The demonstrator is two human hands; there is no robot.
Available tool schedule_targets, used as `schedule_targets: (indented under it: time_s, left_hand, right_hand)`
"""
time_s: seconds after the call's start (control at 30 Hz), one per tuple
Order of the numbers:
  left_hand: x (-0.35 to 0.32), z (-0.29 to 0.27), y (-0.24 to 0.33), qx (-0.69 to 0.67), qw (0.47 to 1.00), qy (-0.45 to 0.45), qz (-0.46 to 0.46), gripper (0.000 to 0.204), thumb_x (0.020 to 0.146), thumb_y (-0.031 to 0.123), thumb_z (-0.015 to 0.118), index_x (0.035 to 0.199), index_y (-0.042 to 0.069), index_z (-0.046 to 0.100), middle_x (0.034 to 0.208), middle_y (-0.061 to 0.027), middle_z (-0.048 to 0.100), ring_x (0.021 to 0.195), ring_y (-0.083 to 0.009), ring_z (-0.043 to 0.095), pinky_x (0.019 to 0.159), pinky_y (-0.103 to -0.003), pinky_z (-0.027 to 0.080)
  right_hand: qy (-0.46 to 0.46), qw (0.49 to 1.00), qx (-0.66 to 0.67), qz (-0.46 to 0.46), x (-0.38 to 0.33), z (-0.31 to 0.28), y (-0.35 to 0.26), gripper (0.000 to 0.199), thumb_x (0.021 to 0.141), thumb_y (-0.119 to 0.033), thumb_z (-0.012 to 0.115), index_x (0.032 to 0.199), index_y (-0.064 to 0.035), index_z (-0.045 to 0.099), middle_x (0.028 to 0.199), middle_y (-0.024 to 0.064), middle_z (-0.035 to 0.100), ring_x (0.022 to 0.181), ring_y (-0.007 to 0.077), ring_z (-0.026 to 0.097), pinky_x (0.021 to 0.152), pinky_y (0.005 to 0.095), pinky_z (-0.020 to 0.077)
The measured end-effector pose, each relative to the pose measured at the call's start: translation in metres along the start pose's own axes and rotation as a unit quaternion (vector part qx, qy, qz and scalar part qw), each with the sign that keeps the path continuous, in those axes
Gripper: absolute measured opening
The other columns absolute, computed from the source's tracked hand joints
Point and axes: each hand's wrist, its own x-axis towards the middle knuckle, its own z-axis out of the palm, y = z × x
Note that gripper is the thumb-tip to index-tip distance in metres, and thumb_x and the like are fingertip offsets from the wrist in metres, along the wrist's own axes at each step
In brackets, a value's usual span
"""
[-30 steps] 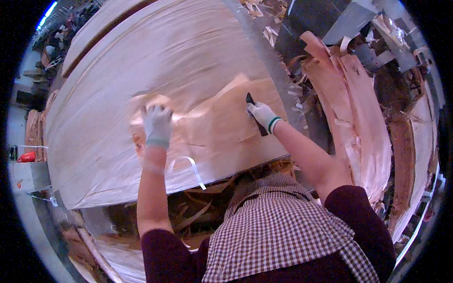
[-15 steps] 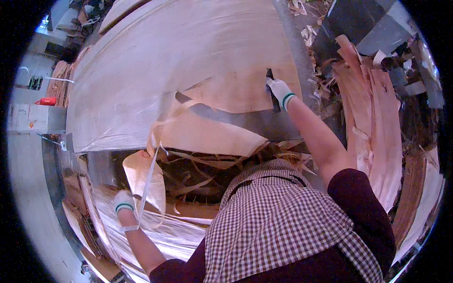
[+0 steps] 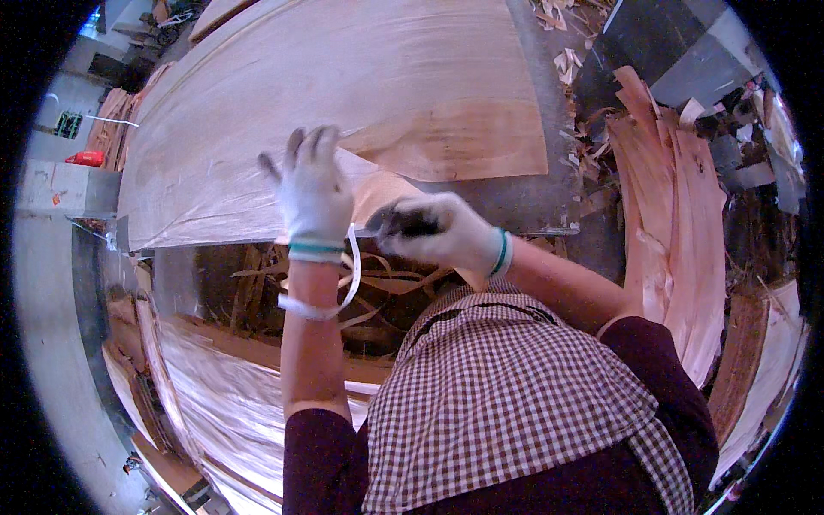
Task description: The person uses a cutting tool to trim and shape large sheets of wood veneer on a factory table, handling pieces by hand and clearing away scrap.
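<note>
Left hand [image 3: 316, 199] back over the pale sheet [image 3: 386, 77], fingers [image 3: 323, 144] apart

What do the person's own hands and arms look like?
The left hand and right hand wear white gloves with green-banded cuffs; the left fingertips look greyish. A white strap loops around the left forearm. Dark maroon sleeves end near the elbows.

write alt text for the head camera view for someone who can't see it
A gloved left hand is spread over a pale wood veneer sheet, by its near edge, beside the curled, gloved right hand, whose contents are too blurred to tell. Below them is a gingham apron; reddish veneer strips lie at right.
</note>
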Motion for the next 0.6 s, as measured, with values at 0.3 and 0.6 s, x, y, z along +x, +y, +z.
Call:
schedule_targets:
  time_s: [0.3, 0.6]
  left_hand:
    - [0.026, 0.035, 0.023, 0.066, 0.992, -0.015, 0.111, 0.036, 0.075, 0.016, 0.058, 0.112, 0.015, 0.058, 0.120, -0.0026, 0.056, 0.124, -0.0241, 0.043, 0.104, -0.066, 0.014]
    - [0.024, 0.084, 0.016, 0.078, 0.958, -0.069, 0.266, 0.031, 0.080, 0.019, 0.054, 0.110, 0.014, 0.060, 0.120, -0.0059, 0.057, 0.126, -0.0234, 0.042, 0.106, -0.063, 0.012]
  right_hand:
    - [0.009, 0.992, 0.085, 0.096, -0.006, 0.039, -0.001, 0.031, 0.080, -0.006, 0.068, 0.109, -0.0004, 0.058, 0.093, -0.0001, 0.061, 0.085, 0.0078, 0.053, 0.080, 0.0251, 0.0460]
    - [-0.066, 0.951, 0.035, 0.300, -0.002, 0.044, 0.006, 0.031, 0.079, -0.015, 0.070, 0.104, 0.0002, 0.058, 0.079, -0.0006, 0.058, 0.070, 0.0087, 0.052, 0.061, 0.0234, 0.0457]
